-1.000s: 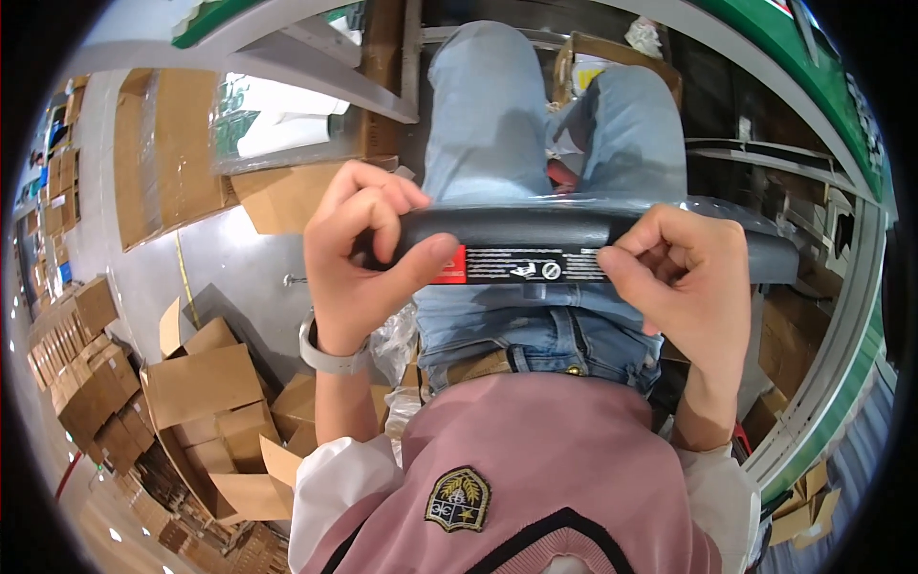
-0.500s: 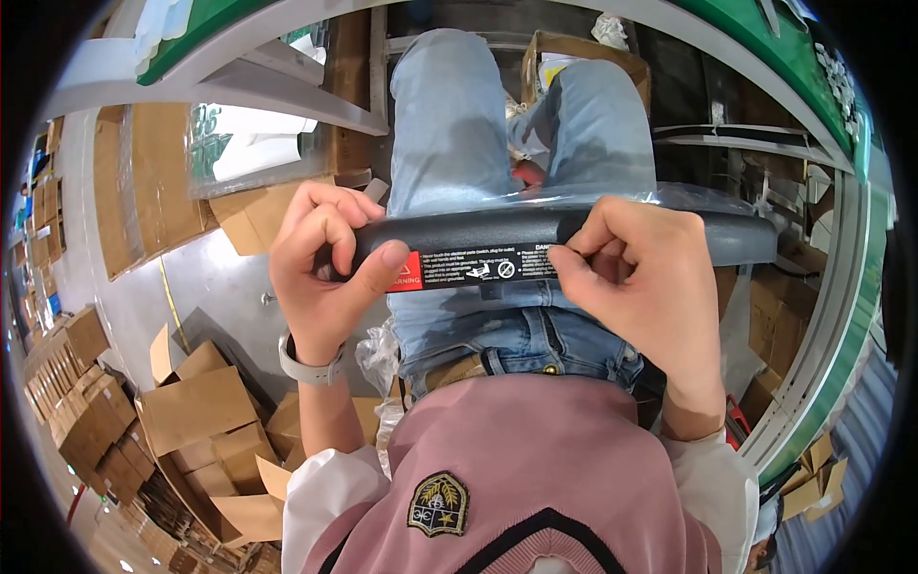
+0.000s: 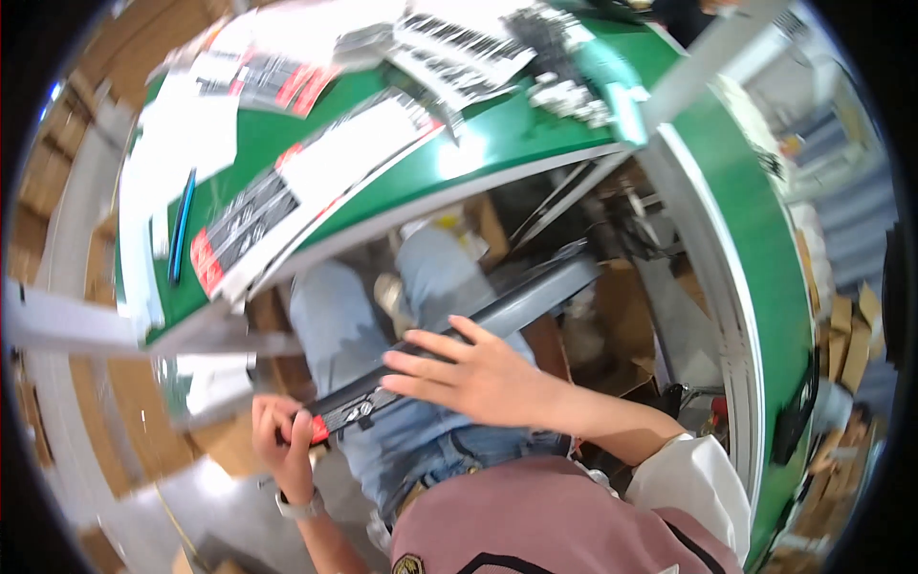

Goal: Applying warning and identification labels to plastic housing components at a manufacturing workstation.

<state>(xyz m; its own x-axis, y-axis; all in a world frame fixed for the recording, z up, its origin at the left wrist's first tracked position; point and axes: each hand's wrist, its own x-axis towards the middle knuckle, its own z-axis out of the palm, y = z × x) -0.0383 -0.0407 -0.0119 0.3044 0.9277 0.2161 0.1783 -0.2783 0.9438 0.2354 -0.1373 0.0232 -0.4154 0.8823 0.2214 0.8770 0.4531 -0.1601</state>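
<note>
A long dark grey plastic bar (image 3: 543, 290) lies slantwise across my lap, its right end farther from me. Along its upper face runs a red and black warning label (image 3: 358, 413). My left hand (image 3: 285, 432) is closed round the bar's left end, with the thumb beside the label's red part. My right hand (image 3: 483, 381) lies spread over the middle of the bar, fingers stretched out and pinching nothing. Its fingers hide part of the bar and perhaps the label's right end.
Ahead stands a green-topped workbench (image 3: 497, 143). Label sheets (image 3: 247, 222) in red, black and white lie on it, beside a blue pen (image 3: 182, 228) and a heap of black cables with white connectors (image 3: 574, 96). An open cardboard box (image 3: 617, 325) sits below, right of my legs.
The view has swung up to the workbench. The bar has gone from level to slanted. My right hand has let go of its pinch at the label and spread flat; my left still grips.
</note>
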